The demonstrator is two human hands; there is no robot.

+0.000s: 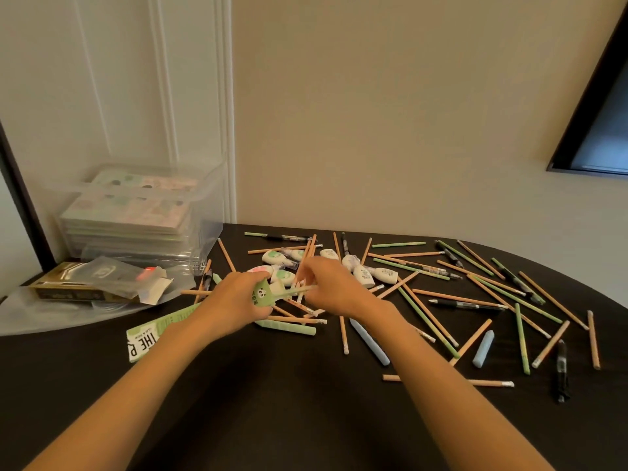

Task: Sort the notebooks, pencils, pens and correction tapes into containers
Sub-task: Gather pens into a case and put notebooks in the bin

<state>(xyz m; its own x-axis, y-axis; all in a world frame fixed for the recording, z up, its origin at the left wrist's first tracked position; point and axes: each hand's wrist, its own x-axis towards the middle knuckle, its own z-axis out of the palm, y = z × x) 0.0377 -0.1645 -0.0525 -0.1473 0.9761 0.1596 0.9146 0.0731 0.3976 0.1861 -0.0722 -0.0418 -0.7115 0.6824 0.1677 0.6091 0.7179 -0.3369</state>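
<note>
Two bare forearms (142, 379) reach over the dark table (272, 419) and meet at the near edge of the heap. The left hand (234, 300) grips a green panda-print case (262, 296), fingers curled round it. Just beside it, the right hand (328, 283) has its fingers bent down among the pencils (299, 319) heaped under both hands. Blur hides whether it pinches one, so I cannot tell.

The step in hand looks like feeding pencils into the case. The notebooks (136, 207) seem done: they sit stacked in a clear bin (207, 212), beyond and left of the left hand. The next move probably calls for a clean pinch on a single pencil, lined up with the case while the left hand holds it steady.

Correction tapes (365, 275) lie just beyond the fingertips, tangled with crossing pencils, and could be dragged along. Right of the right hand, dark pens (465, 304) lie mixed among the scattered pencils and must be told apart. Blue sticks (370, 339) lie by the right forearm. A green-and-white box (146, 338) lies partly under the left forearm. Left of the left hand are a gold box (68, 290) and a clear tube (146, 261) on its side.
</note>
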